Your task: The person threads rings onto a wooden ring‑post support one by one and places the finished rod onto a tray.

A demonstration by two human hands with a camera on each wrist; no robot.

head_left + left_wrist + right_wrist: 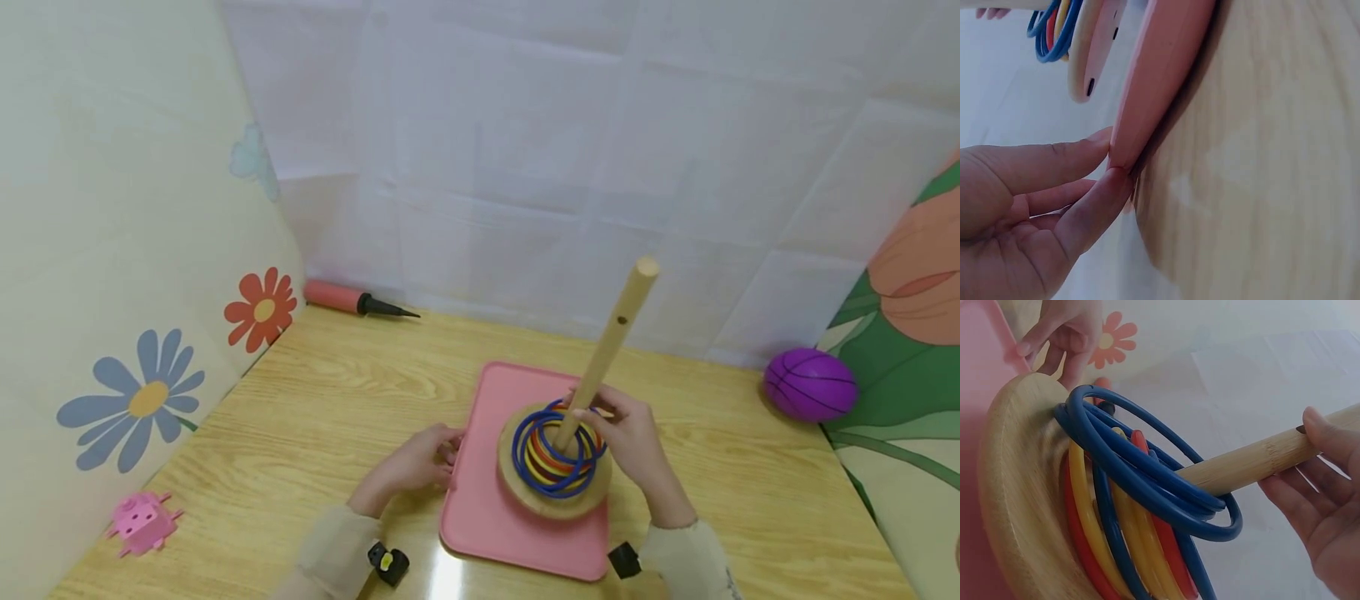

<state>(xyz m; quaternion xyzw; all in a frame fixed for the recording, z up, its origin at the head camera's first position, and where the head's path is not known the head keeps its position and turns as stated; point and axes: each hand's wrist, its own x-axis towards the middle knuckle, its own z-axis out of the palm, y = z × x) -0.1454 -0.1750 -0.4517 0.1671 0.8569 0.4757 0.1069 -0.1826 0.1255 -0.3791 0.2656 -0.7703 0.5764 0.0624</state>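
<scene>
My left hand (423, 458) pinches the left edge of a pink tray (480, 525) between thumb and fingers, which the left wrist view shows close up. On the tray stands a round wooden base (1013, 481) with a tall wooden post (611, 342), tilted to the right in the head view. Blue, yellow and red rings (1113, 465) lie loosely stacked around the post's foot. With thumb on one side and fingers on the other, my right hand (628, 433) grips the post just above the rings.
A red hand pump (333, 297) with a black nozzle lies at the back left. The purple ball (810, 385) sits at the right by the cloth wall. At the front left is a pink spiked cube-like toy (142, 523). Cloth hangs behind the wooden table (367, 375).
</scene>
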